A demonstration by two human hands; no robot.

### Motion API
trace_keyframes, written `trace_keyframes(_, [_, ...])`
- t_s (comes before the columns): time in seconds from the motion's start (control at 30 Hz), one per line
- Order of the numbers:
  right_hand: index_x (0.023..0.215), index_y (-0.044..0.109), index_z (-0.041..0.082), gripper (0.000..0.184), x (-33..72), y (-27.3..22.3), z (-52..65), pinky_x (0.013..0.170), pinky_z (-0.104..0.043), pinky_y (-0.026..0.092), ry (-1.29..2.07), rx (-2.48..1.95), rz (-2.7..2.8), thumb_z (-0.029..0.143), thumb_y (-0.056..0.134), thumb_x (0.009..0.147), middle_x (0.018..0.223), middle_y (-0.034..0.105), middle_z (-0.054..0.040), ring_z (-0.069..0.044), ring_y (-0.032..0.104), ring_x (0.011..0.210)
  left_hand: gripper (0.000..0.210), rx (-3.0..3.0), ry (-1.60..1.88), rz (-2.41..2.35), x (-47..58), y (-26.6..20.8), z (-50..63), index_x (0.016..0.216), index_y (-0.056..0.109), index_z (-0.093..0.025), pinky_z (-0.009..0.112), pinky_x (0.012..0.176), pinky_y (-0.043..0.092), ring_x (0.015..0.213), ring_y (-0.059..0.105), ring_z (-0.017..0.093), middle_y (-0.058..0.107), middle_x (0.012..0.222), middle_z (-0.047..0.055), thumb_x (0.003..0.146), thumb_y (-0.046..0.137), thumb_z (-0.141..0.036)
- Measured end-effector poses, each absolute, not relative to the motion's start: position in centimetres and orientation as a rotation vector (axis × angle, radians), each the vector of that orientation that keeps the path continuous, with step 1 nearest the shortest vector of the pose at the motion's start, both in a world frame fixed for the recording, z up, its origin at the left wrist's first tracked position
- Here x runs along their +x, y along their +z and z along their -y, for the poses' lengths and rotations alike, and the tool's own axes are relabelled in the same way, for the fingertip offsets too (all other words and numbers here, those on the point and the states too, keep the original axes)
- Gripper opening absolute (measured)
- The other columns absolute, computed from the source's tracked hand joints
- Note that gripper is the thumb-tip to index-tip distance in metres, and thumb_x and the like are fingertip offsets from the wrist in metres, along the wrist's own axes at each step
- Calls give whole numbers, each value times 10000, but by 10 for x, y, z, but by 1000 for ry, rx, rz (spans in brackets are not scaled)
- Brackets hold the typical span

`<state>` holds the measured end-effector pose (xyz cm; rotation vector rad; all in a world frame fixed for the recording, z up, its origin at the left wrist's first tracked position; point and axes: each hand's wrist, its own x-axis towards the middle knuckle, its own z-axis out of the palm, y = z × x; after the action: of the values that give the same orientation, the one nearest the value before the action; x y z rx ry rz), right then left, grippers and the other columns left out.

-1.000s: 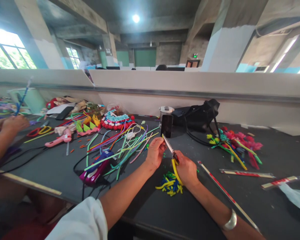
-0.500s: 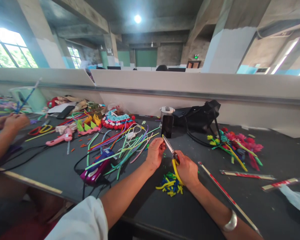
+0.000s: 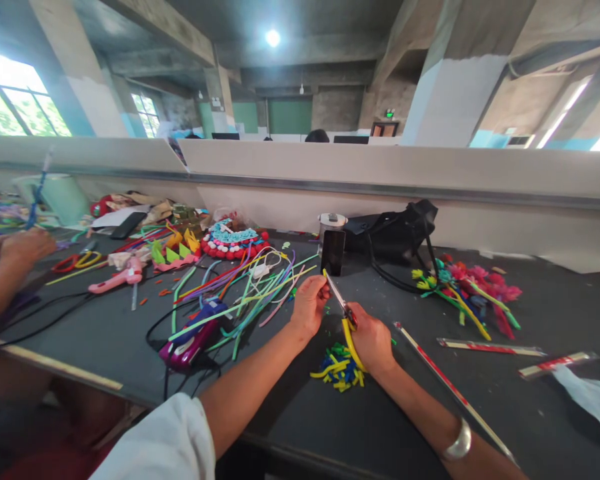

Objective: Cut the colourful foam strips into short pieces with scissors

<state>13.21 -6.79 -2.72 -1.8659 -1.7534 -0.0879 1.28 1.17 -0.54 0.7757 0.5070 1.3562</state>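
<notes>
My right hand is closed around the handles of a pair of scissors, whose blades point up and to the left. Yellow fuzzy stems, like pipe cleaners, hang beneath that same hand. At the blade tips, my left hand pinches a small yellow piece, mostly hidden by the fingers. Below the hands lies a pile of short cut pieces in yellow, blue and green. A dark phone stands upright just beyond the scissors.
Long coloured stems and a purple device lie left of my arms. A pink glue gun is farther left, near another person's hands. On the right are a black bag, fuzzy flowers and wrapped sticks.
My hands and the scissors hold nearly the same pose. The view has shifted slightly. At the left, the other person's blue stem has tilted more upright.
</notes>
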Motion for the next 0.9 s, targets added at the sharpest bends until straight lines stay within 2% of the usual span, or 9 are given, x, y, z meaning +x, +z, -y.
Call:
trace_keyframes(0.1, [1010,594,235,214,136,-28,66,494,-200,207,-34,-1849,1694,237,516,811,637,605,32,-99,504,505,171,828,1368,-554,13,-6,-12,681,588,-159,220,570,365,542,446,66,512,616,-34,659,685,-298])
trace_keyframes(0.23, [971,586,219,188,140,-31,61,526,-201,315,61,-1724,1607,299,480,838,635,603,26,-125,555,545,114,957,1398,-670,13,-7,-11,669,602,-162,219,551,335,536,431,75,506,587,-32,669,647,-267])
trace_keyframes(0.4, [992,560,196,251,141,-28,59,656,-240,437,159,-1482,1487,392,476,860,868,660,-38,-151,618,696,91,1219,1396,-865,13,-8,-9,648,616,-173,226,539,295,544,411,94,500,556,-36,671,632,-260])
trace_keyframes(0.47, [1020,552,191,281,141,-25,58,693,-254,456,177,-1428,1445,410,486,857,913,654,-48,-153,621,734,75,1402,1374,-899,13,-9,-7,645,627,-179,233,555,292,557,410,102,518,570,-30,679,622,-246])
trace_keyframes(0.63, [1042,535,183,331,145,-26,54,653,-266,480,215,-1388,1317,434,527,826,804,631,-19,-142,594,644,79,1838,1263,-905,13,-11,1,604,597,-185,242,579,277,569,418,114,525,580,-17,683,597,-174])
trace_keyframes(0.8, [1044,534,184,345,149,-33,50,634,-276,492,253,-1366,1293,437,539,810,805,629,-16,-135,583,607,107,2269,1110,-896,14,-11,6,630,557,-177,248,616,311,620,453,126,536,636,4,735,537,-187])
trace_keyframes(0.9, [1028,536,187,318,149,-33,49,659,-277,495,244,-1359,1315,413,549,804,801,628,-12,-138,598,635,120,2333,1085,-889,14,-11,6,632,551,-171,255,639,332,649,474,129,545,651,11,745,524,-202])
